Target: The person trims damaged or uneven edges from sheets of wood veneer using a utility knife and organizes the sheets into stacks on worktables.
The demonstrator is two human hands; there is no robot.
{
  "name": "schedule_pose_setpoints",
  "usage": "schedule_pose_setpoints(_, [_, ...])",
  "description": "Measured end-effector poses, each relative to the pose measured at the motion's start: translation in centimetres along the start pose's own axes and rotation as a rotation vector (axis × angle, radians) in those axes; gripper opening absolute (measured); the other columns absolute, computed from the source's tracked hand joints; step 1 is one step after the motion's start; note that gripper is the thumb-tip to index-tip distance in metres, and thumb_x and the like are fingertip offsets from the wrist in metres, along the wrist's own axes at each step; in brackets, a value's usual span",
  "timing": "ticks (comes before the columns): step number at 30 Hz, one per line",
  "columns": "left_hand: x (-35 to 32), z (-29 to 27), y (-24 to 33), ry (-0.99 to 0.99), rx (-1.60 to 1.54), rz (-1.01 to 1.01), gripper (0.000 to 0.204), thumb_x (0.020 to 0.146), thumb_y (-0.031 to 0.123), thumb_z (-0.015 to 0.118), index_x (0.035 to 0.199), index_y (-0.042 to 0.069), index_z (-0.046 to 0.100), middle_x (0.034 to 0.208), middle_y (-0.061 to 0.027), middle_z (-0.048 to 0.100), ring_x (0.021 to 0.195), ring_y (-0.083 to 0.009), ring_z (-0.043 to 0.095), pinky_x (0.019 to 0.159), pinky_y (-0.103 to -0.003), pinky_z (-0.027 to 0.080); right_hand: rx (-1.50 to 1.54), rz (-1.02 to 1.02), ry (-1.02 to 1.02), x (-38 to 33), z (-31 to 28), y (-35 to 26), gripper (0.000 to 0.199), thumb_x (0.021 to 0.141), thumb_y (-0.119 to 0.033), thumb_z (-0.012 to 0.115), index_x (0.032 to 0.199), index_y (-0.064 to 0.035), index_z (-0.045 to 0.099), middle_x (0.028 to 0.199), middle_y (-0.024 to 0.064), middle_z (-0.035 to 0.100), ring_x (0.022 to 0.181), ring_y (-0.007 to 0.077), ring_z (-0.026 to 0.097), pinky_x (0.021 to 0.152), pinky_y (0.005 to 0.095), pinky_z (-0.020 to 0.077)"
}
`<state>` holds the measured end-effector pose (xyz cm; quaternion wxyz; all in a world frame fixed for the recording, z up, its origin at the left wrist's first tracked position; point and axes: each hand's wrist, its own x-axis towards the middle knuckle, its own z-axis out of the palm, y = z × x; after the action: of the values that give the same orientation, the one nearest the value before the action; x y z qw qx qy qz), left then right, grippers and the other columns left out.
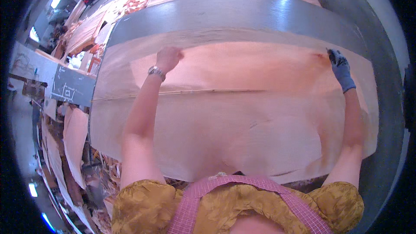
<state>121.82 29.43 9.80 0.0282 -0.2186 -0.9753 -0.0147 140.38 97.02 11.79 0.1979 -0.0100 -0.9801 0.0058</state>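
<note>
Thin wood veneer sheets (pixel 234 130) lie spread across the broad work surface in front of me. A brighter, orange-toned veneer piece (pixel 242 65) stretches between my two hands. My left hand (pixel 169 59), bare and with a metal wristwatch (pixel 156 73), is closed at the left end of this piece; its fingertips are blurred. At the right end is my right hand (pixel 340 67) in a grey-blue glove with dark fingers. Its fingers look curled together, and whatever is in them is too small to make out.
A smooth grey band (pixel 229 13) crosses the far side of the surface. More veneer (pixel 76 136) hangs and lies in scraps at the left. A grey panel (pixel 73 84) stands beside the left edge, and a grey wall or slab (pixel 392 99) curves along the right.
</note>
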Motion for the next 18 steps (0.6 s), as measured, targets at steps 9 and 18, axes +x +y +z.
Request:
schedule_pose_setpoints(9, [13.1,0.7,2.6,0.661,0.117,0.007,0.027,0.091,0.012,0.049,0.110,0.017,0.067,0.108,-0.0063,0.069,0.105,-0.0247,0.063,0.097,-0.044,0.043,-0.031,-0.016,0.397,7.6,8.4,5.0,0.036,0.088,-0.005,0.058,0.124,-0.0092,0.058,0.119,0.0143,0.061,0.107,0.0301,0.060,0.090,0.0369,0.0496])
schedule_pose_setpoints(18, [14.8,17.0,1.7,0.459,-0.006,0.068,0.047,0.084,-0.002,0.046,0.124,0.016,0.062,0.128,-0.0073,0.060,0.125,-0.0232,0.052,0.112,-0.044,0.031,-0.330,0.010,-0.029,-0.6,17.2,3.1,0.030,0.091,-0.021,0.060,0.120,-0.0128,0.061,0.122,0.0113,0.060,0.109,0.0299,0.058,0.083,0.0399,0.0520])
